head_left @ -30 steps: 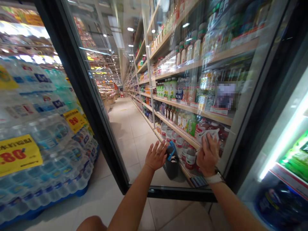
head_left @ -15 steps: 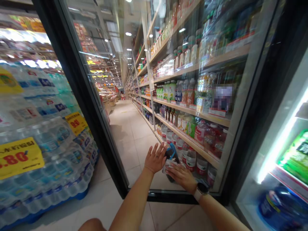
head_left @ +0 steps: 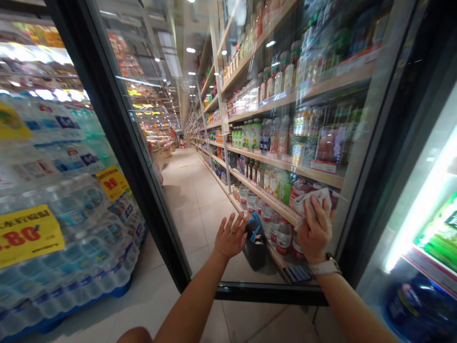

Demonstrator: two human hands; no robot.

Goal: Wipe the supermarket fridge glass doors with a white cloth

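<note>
A black-framed glass door (head_left: 178, 190) stands open in front of me. My left hand (head_left: 229, 238) rests flat on the lower part of its pane, fingers spread, holding nothing. Further right on the same pane, my right hand (head_left: 316, 231) presses a crumpled white cloth (head_left: 312, 200) to the glass, with the fingers bent over it. A pale watch strap (head_left: 321, 267) circles my right wrist. Through the pane, beside my left hand, shows a dark bin-like container (head_left: 255, 252) with a blue piece on top.
Left of the door, wrapped packs of water bottles (head_left: 71, 219) are stacked with yellow price signs (head_left: 30, 233). Behind the glass, wooden shelves (head_left: 271, 197) of drinks line an aisle (head_left: 193, 186). A lit cooler (head_left: 392, 247) with bottles stands on the right.
My right hand has moved right and up across the pane with the white cloth, away from my left hand. The dark container shows more fully. My left hand has stayed in place.
</note>
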